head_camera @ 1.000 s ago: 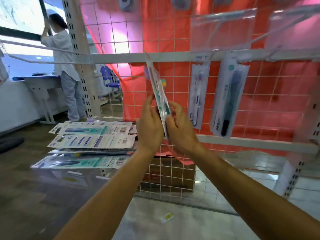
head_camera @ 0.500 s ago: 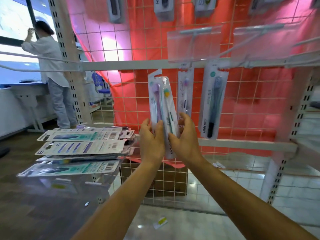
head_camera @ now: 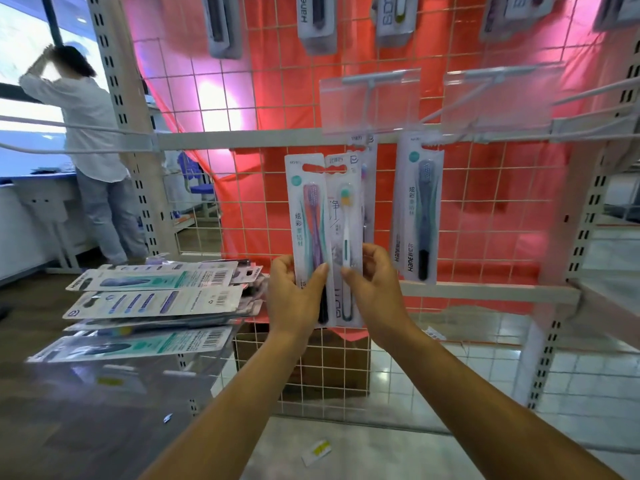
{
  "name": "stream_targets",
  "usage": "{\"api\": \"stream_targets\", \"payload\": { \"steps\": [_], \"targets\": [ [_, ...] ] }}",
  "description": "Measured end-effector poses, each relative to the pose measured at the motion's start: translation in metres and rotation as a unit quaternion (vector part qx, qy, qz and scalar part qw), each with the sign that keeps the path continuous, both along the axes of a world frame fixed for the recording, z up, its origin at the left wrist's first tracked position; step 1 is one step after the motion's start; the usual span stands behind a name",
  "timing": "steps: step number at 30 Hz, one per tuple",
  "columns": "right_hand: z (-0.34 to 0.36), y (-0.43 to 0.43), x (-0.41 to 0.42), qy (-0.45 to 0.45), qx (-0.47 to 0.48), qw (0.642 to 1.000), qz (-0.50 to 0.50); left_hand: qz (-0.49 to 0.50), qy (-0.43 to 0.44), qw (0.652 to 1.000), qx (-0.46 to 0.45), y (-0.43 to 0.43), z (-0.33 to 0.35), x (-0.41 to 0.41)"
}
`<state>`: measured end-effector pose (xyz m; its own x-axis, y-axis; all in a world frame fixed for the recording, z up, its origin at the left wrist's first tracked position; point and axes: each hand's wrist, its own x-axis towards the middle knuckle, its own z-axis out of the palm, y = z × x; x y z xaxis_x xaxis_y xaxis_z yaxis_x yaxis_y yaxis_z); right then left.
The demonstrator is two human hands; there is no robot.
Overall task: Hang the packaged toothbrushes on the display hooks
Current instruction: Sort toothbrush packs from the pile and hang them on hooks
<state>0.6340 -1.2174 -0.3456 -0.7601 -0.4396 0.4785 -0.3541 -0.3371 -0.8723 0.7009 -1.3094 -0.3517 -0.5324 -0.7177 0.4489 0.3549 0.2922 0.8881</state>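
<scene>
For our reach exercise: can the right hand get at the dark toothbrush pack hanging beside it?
Probably yes: nothing stands between right hand and dark pack, though its fingers pinch a white pack.

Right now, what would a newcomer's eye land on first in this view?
In the centre, the left hand and right hand hold up two packs side by side, a purple toothbrush pack and a white toothbrush pack, against the red-backed wire grid. To their right a dark blue pack hangs below the rail. At lower left lies a pile of packs.
</scene>
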Motion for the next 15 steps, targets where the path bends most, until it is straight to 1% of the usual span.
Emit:
{"api": "stream_targets", "payload": {
  "steps": [3, 7, 11, 15],
  "targets": [
    [-0.001, 0.003, 0.0, -0.024, -0.006, 1.0, 0.013, -0.004, -0.011, 1.0, -0.01, 0.003, 0.0, 0.0],
    [0.0, 0.008, -0.001, -0.021, 0.001, 1.0, -0.018, -0.026, -0.013, 0.999, -0.028, 0.011, 0.002, 0.001],
    [0.0, 0.015, -0.002, -0.024, 0.005, 0.999, -0.048, -0.04, -0.014, 0.999, -0.018, 0.019, 0.0, -0.002],
    [-0.001, 0.023, -0.001, -0.034, -0.007, 0.998, -0.051, -0.051, -0.013, 0.998, -0.025, 0.028, -0.004, -0.006]
  ]
}}
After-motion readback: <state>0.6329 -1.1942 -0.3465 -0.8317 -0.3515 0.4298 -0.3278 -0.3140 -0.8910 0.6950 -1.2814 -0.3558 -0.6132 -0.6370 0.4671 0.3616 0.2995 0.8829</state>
